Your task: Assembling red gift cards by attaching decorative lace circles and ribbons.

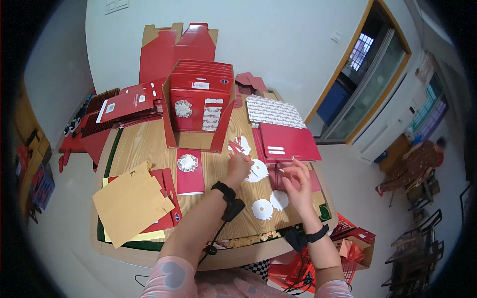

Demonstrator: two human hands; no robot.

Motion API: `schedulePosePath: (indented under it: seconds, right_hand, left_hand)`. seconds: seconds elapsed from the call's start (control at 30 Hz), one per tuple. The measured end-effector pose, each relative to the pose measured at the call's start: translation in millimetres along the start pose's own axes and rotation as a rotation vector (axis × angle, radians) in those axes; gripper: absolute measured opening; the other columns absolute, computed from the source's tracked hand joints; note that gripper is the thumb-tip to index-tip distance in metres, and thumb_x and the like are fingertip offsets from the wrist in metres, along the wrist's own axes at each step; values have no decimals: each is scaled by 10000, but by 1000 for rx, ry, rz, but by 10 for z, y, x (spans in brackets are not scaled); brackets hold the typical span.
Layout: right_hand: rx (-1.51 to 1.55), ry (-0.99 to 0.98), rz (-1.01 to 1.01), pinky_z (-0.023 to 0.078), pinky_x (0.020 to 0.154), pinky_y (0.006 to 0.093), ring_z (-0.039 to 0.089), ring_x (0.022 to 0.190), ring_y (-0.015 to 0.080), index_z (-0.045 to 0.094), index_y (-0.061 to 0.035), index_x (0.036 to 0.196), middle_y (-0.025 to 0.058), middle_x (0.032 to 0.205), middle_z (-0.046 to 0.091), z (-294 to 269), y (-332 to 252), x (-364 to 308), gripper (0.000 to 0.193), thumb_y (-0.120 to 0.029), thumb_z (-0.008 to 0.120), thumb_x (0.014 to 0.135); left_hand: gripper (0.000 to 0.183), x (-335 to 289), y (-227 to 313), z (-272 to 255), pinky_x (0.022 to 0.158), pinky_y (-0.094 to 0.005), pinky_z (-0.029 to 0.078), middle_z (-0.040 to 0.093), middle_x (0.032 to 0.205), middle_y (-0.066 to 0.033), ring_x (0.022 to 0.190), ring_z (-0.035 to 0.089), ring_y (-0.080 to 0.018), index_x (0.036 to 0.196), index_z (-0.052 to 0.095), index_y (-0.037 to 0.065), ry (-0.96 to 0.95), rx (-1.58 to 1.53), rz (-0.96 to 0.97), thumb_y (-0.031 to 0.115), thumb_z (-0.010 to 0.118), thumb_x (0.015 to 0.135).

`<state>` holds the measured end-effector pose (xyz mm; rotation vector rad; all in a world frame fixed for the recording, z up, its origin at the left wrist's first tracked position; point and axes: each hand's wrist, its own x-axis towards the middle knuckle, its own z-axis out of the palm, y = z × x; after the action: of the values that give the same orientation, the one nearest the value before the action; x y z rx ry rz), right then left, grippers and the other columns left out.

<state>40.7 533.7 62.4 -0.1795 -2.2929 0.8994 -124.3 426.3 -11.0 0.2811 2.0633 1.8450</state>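
Observation:
My left hand point(239, 166) is closed, fingers pinched together over a small heap of red and white paper pieces point(240, 144) near the table's middle. What it pinches is too small to make out. Raised to the right, my right hand point(299, 186) has its fingers apart, above dark red card pieces point(312, 180). Small pale spots show at its fingertips. Between the hands lie white scalloped paper rounds point(257, 170) with a tan square at the centre. Two more white rounds point(262, 209) rest nearer me. A red card point(190, 174) with a patterned round lies left of my left hand.
An open red box point(218, 141) holding red folders stands at the back. Tan and red flat cardboard point(131, 203) lies front left, red folded stacks point(126, 105) back left. Red folders point(290, 141) and a patterned sheet point(276, 111) lie right. Another person point(412, 164) is far right.

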Motion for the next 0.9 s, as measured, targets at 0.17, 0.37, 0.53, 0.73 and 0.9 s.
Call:
schedulePosePath:
  seconds: [0.17, 0.37, 0.53, 0.73, 0.9]
  right_hand:
    - [129, 24, 36, 395, 912, 325, 494, 1096, 234, 600, -50, 951, 136, 1219, 449, -110, -43, -164, 214, -8, 640, 745]
    - [124, 24, 115, 429, 851, 297, 553, 983, 190, 605, -71, 979, 107, 1221, 455, -221, 11, -323, 246, 1, 634, 746]
    - [134, 35, 142, 423, 862, 296, 522, 1045, 202, 608, -67, 968, 111, 1218, 469, -254, -1, -428, 239, 12, 617, 743]
    - [152, 10, 148, 412, 882, 308, 501, 1088, 232, 604, -57, 960, 116, 1212, 479, -281, -29, -503, 229, 5, 617, 739]
    - [160, -8, 168, 412, 884, 293, 489, 1101, 201, 598, -50, 970, 98, 1229, 462, -321, -3, -589, 236, 26, 607, 746]
  left_hand:
    - [132, -23, -43, -166, 507, -318, 493, 616, 630, -110, 521, 614, -202, 723, 604, 15, 72, 91, 91, 134, 624, 775]
    - [252, -112, -123, -374, 687, -373, 494, 639, 750, -110, 759, 636, -255, 840, 594, 12, 146, 568, 187, 240, 657, 751]
    - [420, -310, 17, -336, 723, -399, 489, 616, 878, -163, 841, 621, -308, 932, 555, 1, 67, 762, 158, 350, 670, 730]
    - [490, -278, -48, -369, 771, -415, 479, 564, 997, -216, 913, 591, -345, 992, 515, -27, 14, 817, 179, 349, 668, 718]
    - [438, -387, -17, -294, 774, -432, 479, 563, 987, -214, 907, 589, -353, 978, 513, -30, 20, 878, 246, 301, 650, 725]
